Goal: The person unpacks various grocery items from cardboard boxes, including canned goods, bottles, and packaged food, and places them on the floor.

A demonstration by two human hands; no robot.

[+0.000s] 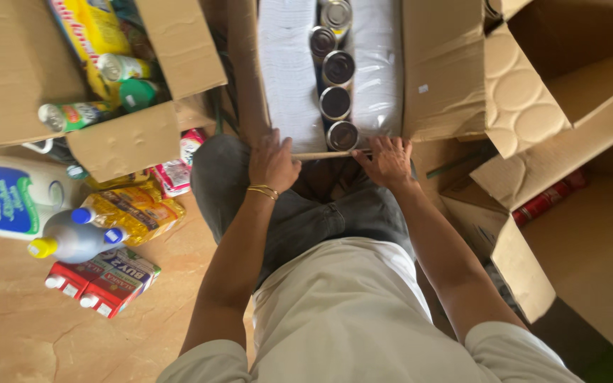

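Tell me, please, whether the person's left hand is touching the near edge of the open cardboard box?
Touching: the head view shows the left hand resting its fingers on the cardboard box's near edge.

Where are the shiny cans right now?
The cans stand in a row down the middle of the open box, between two white packs, just beyond both hands.

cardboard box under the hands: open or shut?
Open. The brown cardboard box has its flaps spread, showing a row of metal cans between white packs; both hands grip its near edge.
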